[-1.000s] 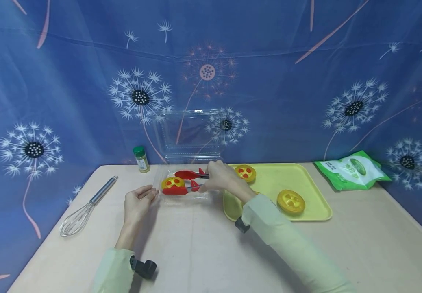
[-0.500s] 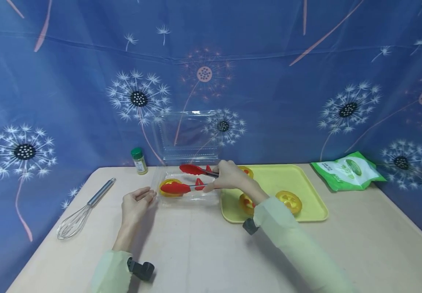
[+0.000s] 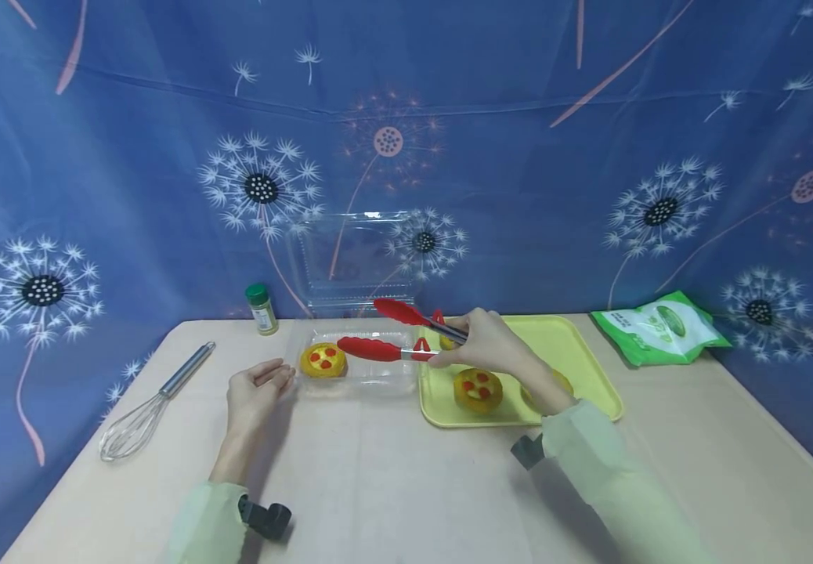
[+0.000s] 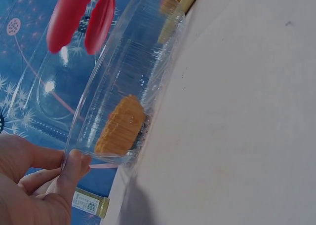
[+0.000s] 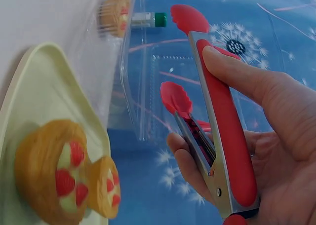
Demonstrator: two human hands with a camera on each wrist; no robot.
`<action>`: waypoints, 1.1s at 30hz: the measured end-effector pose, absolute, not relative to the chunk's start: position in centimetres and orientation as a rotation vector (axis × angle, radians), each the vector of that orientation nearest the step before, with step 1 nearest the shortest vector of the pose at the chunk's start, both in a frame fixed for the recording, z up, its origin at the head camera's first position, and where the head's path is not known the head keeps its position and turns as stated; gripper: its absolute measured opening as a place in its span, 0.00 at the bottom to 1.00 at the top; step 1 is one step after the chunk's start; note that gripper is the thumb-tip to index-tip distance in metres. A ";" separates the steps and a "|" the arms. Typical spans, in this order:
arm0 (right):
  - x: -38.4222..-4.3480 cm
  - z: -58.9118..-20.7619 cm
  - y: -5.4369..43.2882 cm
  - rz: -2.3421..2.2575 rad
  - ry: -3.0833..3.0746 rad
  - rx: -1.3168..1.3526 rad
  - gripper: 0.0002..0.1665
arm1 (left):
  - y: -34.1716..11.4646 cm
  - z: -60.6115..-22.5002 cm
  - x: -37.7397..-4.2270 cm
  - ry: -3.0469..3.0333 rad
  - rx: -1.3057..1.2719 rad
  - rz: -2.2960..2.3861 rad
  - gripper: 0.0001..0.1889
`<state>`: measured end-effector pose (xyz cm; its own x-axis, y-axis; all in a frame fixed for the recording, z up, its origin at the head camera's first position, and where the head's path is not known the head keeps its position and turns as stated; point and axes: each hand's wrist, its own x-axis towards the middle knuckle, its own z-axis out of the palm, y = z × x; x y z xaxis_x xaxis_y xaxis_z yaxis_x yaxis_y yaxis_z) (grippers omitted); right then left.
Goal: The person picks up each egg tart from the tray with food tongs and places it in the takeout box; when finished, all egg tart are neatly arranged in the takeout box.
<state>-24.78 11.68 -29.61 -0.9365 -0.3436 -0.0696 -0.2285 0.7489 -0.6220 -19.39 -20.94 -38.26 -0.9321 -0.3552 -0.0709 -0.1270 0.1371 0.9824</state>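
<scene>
A clear plastic clamshell container (image 3: 378, 381) has its lid (image 3: 357, 262) raised against the backdrop. One egg tart (image 3: 323, 360) with red pieces on top sits in the container's left end. My left hand (image 4: 44, 180) pinches the left rim between thumb and fingers. In my right hand (image 3: 487, 345) are red-tipped tongs (image 5: 224, 121), gripped by the handles. Their tips are spread, with nothing between them, above the container's right part. More tarts lie on the yellow tray (image 3: 579, 352); one egg tart (image 3: 478, 390) shows fully, and others are partly hidden by my right hand and forearm.
A whisk (image 3: 160, 403) lies at the left of the table. Behind it stands a small green-capped jar (image 3: 261, 309). At the back right is a green and white packet (image 3: 660, 329). A blue dandelion-print cloth (image 3: 519, 157) hangs close behind the table.
The tongs have spread and let go of the tart, which stays in the container. My right hand has moved right and up with them. The left hand keeps its place at the rim.
</scene>
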 end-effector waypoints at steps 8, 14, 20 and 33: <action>-24.0 -29.1 14.6 -0.932 2.826 -0.410 0.50 | -20.7 -37.9 -19.1 -2.205 0.476 -1.913 0.21; -23.0 -28.7 16.8 -0.919 2.848 -0.376 0.51 | -20.6 -37.8 -18.9 -2.238 0.492 -1.910 0.21; -22.1 -28.8 19.5 -0.884 2.880 -0.350 0.49 | -20.7 -37.8 -19.0 -2.225 0.477 -1.920 0.21; -20.4 -29.5 25.5 -0.852 2.932 -0.299 0.51 | -21.0 -37.9 -19.0 -2.261 0.466 -1.900 0.21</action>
